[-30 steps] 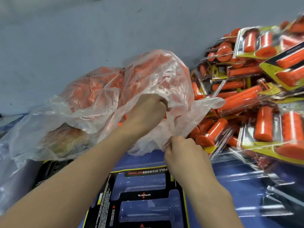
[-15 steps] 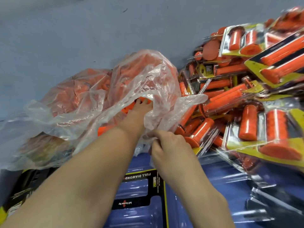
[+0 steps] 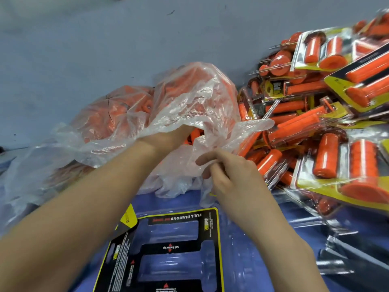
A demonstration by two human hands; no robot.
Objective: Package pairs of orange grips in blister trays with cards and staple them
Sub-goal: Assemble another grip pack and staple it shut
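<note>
Head view: the plastic bag (image 3: 189, 102) is pinched open by the right hand (image 3: 229, 171) so loose grips (image 3: 194, 134) inside can be reached by the left hand (image 3: 172, 139), whose hidden grasp cannot be told.

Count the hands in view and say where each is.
2. The left hand reaches into the plastic bag, fingers hidden; the right hand pinches the bag's edge beside it.
</note>
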